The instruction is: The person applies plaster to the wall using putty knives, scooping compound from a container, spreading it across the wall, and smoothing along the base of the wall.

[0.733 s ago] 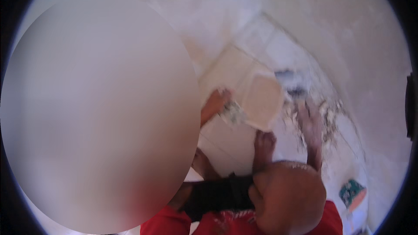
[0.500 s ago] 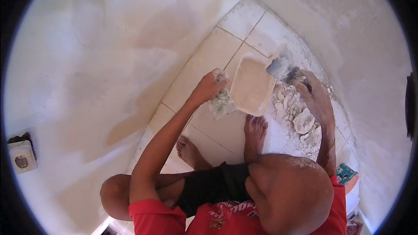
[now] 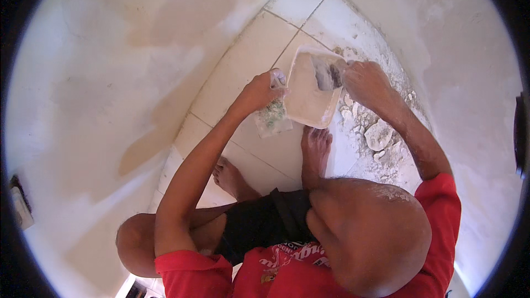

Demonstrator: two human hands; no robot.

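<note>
In the head view, your left hand (image 3: 265,89) had its grip curled tight, fingers bunched around the upper end of a clear plastic bag (image 3: 273,118) with green markings. The bag hung below that hand, just beside the left edge of a pale tub (image 3: 309,123).

Your right hand (image 3: 367,83) had its grip wrapped around the handle of a scraper (image 3: 326,73), at the tub's right rim. The scraper's blade pointed left, over the inside of the tub; you could not tell whether it touched the beige contents.

The tub sat in front of your right foot (image 3: 316,152), between your two hands, above the white floor tiles (image 3: 265,38). Right of it lay a heap of whitish rubble (image 3: 378,135), with one large chunk among smaller bits, below your right forearm
</note>
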